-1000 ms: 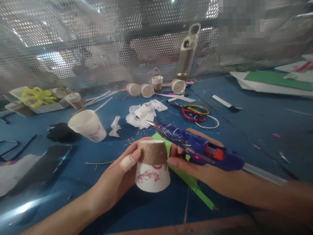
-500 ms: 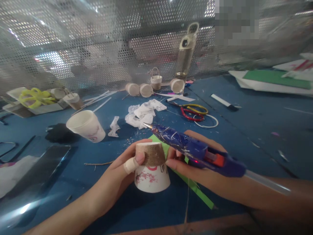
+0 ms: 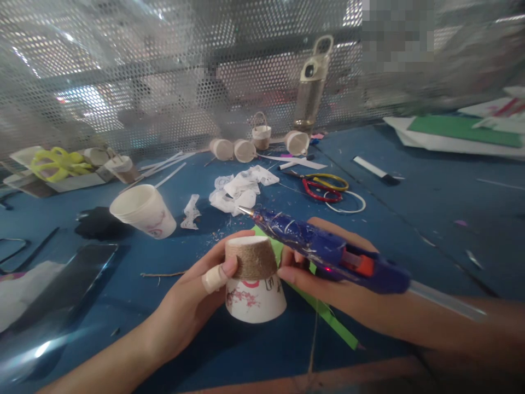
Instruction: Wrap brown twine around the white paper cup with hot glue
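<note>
An upturned white paper cup with a pink flower print stands on the blue table; brown twine is wound round its upper part. My left hand, a plaster on its thumb, is closed round the cup's left side. My right hand grips a blue glue gun whose metal tip points left above the cup, and its fingertips press the twine on the cup's right side. A loose strand of twine hangs down toward me.
A green paper strip lies under my right hand. Another paper cup lies tipped at left, a phone nearer. White lace scraps, scissors, small cup baskets and a bottle sit behind, before a perforated metal wall.
The cup has been turned a little between my hands, so the flower print has shifted. The glue gun has stayed in place above it.
</note>
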A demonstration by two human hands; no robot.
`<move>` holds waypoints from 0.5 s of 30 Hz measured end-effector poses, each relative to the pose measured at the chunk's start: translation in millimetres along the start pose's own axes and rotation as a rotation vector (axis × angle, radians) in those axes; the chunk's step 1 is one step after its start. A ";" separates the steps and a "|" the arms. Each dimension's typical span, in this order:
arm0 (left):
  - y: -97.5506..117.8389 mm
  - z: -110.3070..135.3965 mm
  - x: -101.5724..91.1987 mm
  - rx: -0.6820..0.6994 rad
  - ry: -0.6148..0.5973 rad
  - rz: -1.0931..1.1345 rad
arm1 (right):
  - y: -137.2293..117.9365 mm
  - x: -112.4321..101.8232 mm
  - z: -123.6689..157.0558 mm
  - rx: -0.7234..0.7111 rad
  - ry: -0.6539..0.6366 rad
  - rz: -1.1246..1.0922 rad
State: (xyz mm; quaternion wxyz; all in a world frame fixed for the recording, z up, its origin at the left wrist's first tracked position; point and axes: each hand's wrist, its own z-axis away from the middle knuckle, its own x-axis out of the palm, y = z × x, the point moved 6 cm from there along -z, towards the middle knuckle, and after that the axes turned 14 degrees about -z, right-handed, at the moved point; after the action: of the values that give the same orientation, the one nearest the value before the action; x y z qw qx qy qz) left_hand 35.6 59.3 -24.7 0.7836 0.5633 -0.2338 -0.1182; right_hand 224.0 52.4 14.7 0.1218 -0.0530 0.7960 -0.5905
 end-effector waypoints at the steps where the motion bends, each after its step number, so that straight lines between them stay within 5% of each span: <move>1: 0.2 -0.1 0.1 0.000 0.002 0.000 | 0.2 -0.2 0.2 -0.004 0.002 -0.004; 15: -11.5 5.1 -6.2 0.077 -0.101 -0.085 | -2.3 -1.5 0.1 -0.140 -0.023 0.103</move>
State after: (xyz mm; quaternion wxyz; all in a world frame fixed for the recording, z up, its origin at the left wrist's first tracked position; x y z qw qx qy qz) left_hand 28.6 54.0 -35.7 0.7427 0.5959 -0.2533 -0.1706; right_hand 225.4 52.0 17.1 0.1571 -0.0272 0.8354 -0.5259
